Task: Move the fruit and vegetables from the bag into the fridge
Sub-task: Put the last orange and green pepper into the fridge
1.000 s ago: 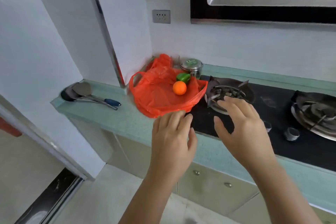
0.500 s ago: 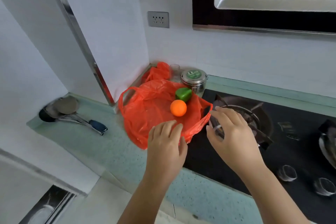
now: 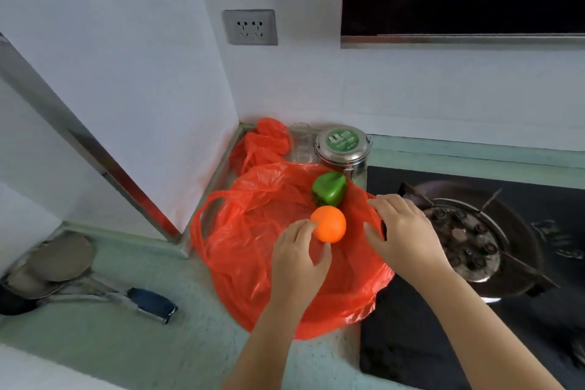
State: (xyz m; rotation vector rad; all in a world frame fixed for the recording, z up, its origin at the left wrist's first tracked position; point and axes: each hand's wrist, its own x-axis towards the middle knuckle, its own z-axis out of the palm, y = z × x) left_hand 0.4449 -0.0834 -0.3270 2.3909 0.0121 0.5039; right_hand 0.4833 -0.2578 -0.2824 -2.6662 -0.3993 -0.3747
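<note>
Red bag [image 3: 253,231], rim partly under fingers [image 3: 380,203] of right hand [image 3: 408,234].

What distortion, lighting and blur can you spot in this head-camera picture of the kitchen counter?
Head view: the wide-angle lens tilts the wall corner and enlarges the forearms; head view: light is soft and even, no hard shadows; head view: a pale sheen sits on the green pepper; head view: the blue spatula handle at lower left looks smeared, the orange crisp.
</note>
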